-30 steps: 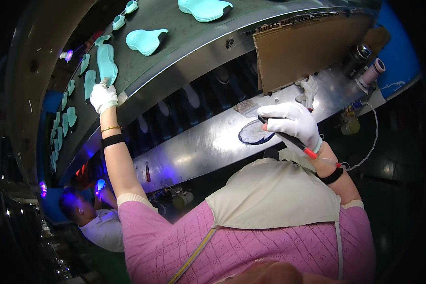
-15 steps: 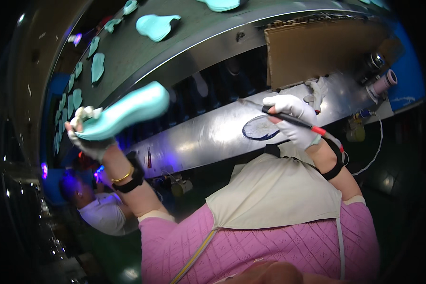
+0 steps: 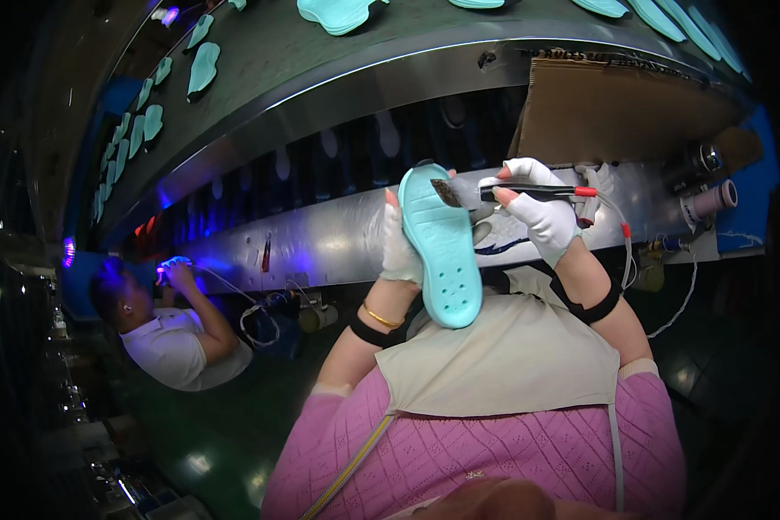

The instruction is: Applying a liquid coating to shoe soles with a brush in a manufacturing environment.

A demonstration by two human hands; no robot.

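A dim workshop held a dark green conveyor belt (image 3: 251,78) with a silvery metal bench (image 3: 329,247) running beneath its near side. Over the bench's near edge, before the person's body, a smooth turquoise foam-looking shoe sole (image 3: 442,234) stood tilted, its small round holes toward the lower end. The white-gloved left hand (image 3: 400,247) gripped it firmly, thumb along one edge, fingers wrapped behind and showing at the other. The white-gloved right hand (image 3: 539,212) was closed around a slim black-handled brush (image 3: 537,189) with a red collar; its dark bristles lay over the sole's upper part, though whether they touched I could not tell. Rightward on the bench were a dark cylindrical bottle with a shiny cap (image 3: 702,160) and a pink cylindrical container (image 3: 715,199), the contents of both hidden. Dark lettering (image 3: 572,55) ran along the metal rim above a brown cardboard sheet (image 3: 624,113). More turquoise pieces (image 3: 203,68) lay along the belt; at lower left sat a light-shirted co-worker (image 3: 178,347).
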